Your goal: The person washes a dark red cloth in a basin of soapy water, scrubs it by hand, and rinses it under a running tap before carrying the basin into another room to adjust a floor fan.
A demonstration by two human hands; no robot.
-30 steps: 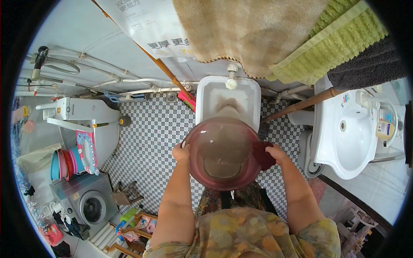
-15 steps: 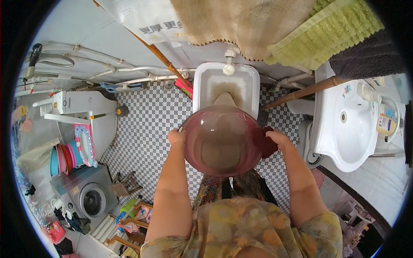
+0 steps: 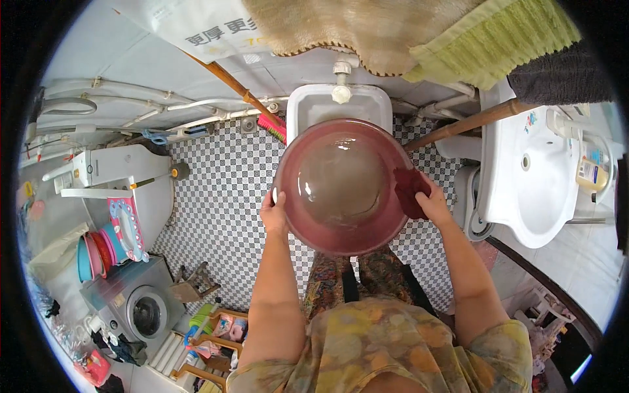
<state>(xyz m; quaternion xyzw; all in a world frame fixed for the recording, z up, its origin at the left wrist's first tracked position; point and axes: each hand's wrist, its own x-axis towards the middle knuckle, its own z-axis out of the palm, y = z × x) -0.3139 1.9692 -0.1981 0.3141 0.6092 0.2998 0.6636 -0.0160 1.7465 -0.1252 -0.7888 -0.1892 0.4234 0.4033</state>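
Note:
A large round dark-red basin (image 3: 295, 219) with murky grey-brown water (image 3: 347, 180) in it is held before me at body height. My left hand (image 3: 274, 211) grips its left rim, thumb over the edge. On the right side my right hand (image 3: 434, 202) grips the rim, with a dark red cloth (image 3: 410, 192) pinched between fingers and basin. Just beyond the basin is a white rectangular sink (image 3: 308, 105), its near part hidden by the basin. A white tap (image 3: 341, 88) sticks out above it.
A bamboo pole (image 3: 458, 123) slants to the sink's right, near a white washbasin (image 3: 544, 203). Left of the sink stands a pink-bristled brush (image 3: 272, 128). Towels (image 3: 498, 42) hang overhead. A washing machine (image 3: 141, 304) and small wooden stool (image 3: 194, 283) are at left.
Water was running over the basin's far rim into the sink; now no stream shows. The basin has tipped back toward level and moved slightly up in the view, both hands still on it.

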